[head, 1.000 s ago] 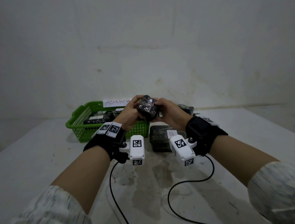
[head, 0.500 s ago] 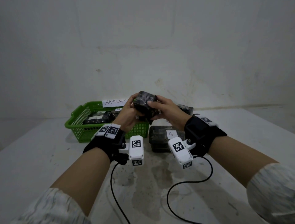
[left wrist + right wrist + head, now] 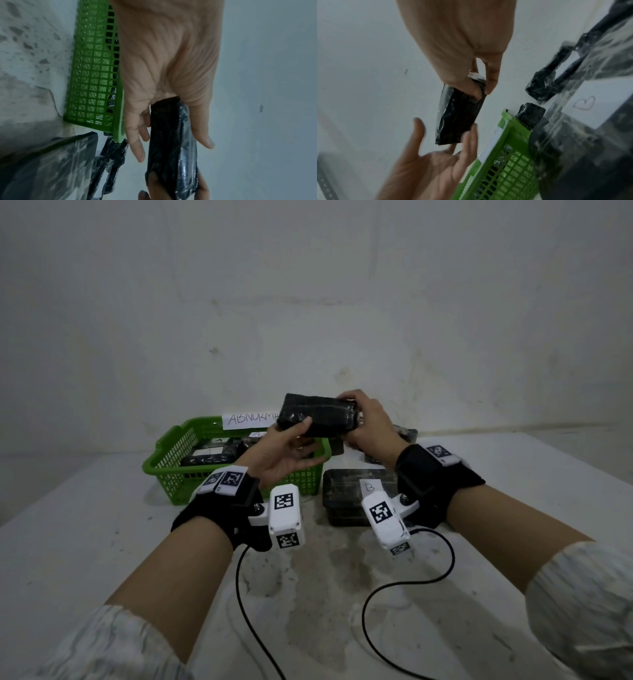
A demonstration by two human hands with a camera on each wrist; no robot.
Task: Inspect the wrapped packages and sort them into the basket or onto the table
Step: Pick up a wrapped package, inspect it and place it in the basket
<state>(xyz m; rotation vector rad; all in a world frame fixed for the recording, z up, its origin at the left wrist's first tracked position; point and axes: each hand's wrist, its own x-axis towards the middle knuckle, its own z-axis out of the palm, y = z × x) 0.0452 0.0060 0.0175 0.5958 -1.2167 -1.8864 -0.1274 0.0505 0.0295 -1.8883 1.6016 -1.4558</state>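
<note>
A black plastic-wrapped package (image 3: 317, 416) is held lengthwise in the air above the green basket's (image 3: 164, 453) right end. My right hand (image 3: 352, 419) pinches its right end between thumb and fingers, as the right wrist view shows (image 3: 483, 90). My left hand (image 3: 301, 436) is under its left end, palm up. Its fingers (image 3: 469, 134) are straight and touch the package (image 3: 458, 116); the thumb lies along its side. In the left wrist view the package (image 3: 169, 142) runs between thumb and fingers.
The basket carries a paper label reading ABNORMAL (image 3: 250, 419) and holds several wrapped packages (image 3: 212, 455). A larger wrapped package (image 3: 346, 501) with a B label lies on the table to its right, more packages (image 3: 404, 433) behind it. Wrist cables trail across the stained table (image 3: 102, 542).
The package has been turned from end-on to lengthwise and raised a little. My left hand has loosened from gripping it to straight fingers beneath it; the right hand keeps hold.
</note>
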